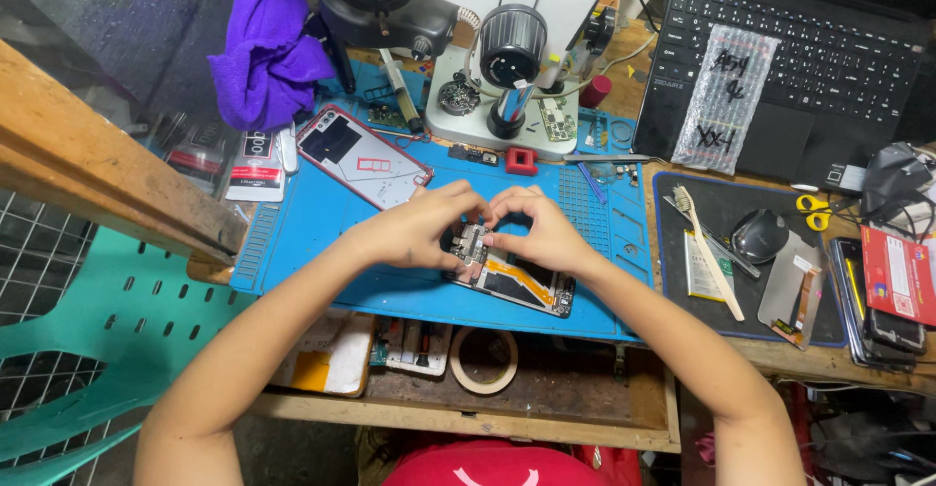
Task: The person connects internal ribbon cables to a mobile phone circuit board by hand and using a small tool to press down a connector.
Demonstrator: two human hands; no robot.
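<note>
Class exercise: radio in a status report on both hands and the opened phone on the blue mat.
Left hand and right hand both pinching at the opened phone, top end. Phone flat on blue mat. Nothing between hands and phone; detached back cover lies apart.

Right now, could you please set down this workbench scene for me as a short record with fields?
Left hand: fingertips on the top end of the opened phone
Right hand: fingertips on the same end, meeting the left
Phone: back off, insides exposed, lying on the blue mat
Behind the hands: red-framed phone back cover, microscope, purple cloth
To the right: laptop, dark pad with a mouse and toothbrush
Near edge: tape roll in the open drawer
</note>
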